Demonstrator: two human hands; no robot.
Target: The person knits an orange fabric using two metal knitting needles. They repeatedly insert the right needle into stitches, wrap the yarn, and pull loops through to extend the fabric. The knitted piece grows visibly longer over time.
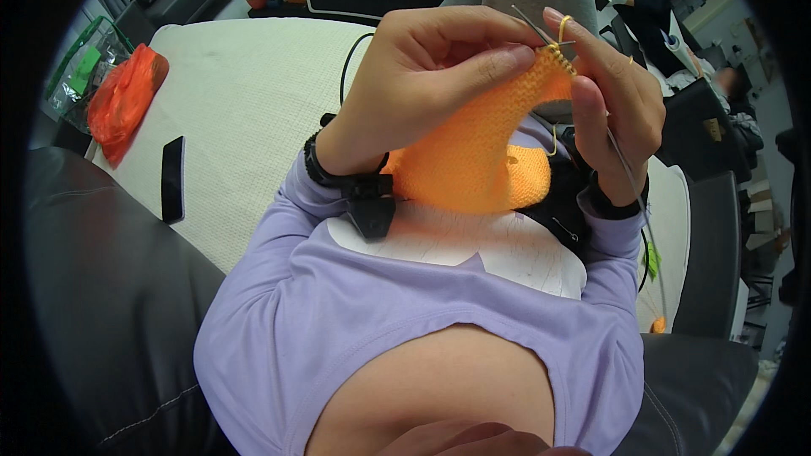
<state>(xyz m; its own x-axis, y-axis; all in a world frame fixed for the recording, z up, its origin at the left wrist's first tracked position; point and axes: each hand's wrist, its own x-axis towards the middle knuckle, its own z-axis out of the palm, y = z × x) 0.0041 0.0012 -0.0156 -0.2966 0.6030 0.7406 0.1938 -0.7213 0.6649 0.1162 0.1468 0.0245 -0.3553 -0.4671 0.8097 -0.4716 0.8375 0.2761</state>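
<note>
My left hand [437,76] pinches the edge of an orange knitted piece [469,145] and a thin metal knitting needle [527,20] between thumb and index finger. Close to its right, my right hand [618,88] holds the stitch end of the knitting and a second long needle [637,183], which slants down past the wrist. A loop of orange yarn [566,22] runs around my right index finger. The two needle tips cross at the top row of stitches. The knitting hangs down over my lap, with part of it folded at the lower right.
A black phone [173,178] lies on the cream sofa cover [253,95] at the left. Beyond it are a red plastic bag [128,101] and a clear bag with green trim [79,76]. A small orange yarn bit [659,325] lies at right. Another person [728,85] is at the far right.
</note>
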